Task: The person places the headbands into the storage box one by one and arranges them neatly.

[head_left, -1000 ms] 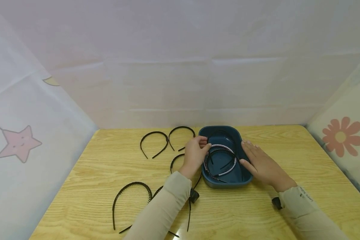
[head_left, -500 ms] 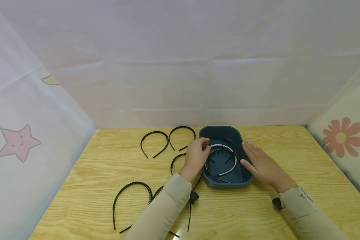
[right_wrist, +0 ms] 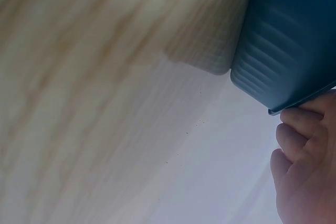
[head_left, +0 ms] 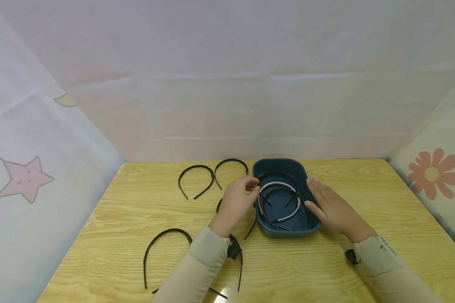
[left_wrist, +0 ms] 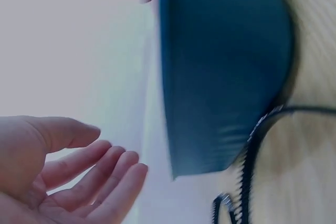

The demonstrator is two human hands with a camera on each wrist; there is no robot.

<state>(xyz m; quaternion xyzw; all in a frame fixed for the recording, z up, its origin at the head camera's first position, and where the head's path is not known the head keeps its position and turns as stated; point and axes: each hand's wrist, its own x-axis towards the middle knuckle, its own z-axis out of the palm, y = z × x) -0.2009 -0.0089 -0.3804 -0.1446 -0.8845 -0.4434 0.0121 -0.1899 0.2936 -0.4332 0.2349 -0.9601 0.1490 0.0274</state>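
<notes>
A dark blue plastic box stands at the back of the table. Inside it lie a white-and-dark headband and black toothed headbands, overlapping one another. My left hand hovers by the box's left rim, holding nothing; in the left wrist view the hand has loosely bent fingers, apart from the box wall. On the opposite side, my right hand rests with extended fingers against the right rim. The right wrist view shows those fingers at the edge of the box.
Left of the box, several black headbands lie on the wooden table: one at the back, another beside it, one nearer the front. Others are partly hidden under my left arm. A pale cloth backdrop rises behind the table.
A black headband that my left hand held in the box now lies inside it, released. The left hand has drawn back a little to the left; the right hand stays at the rim.
</notes>
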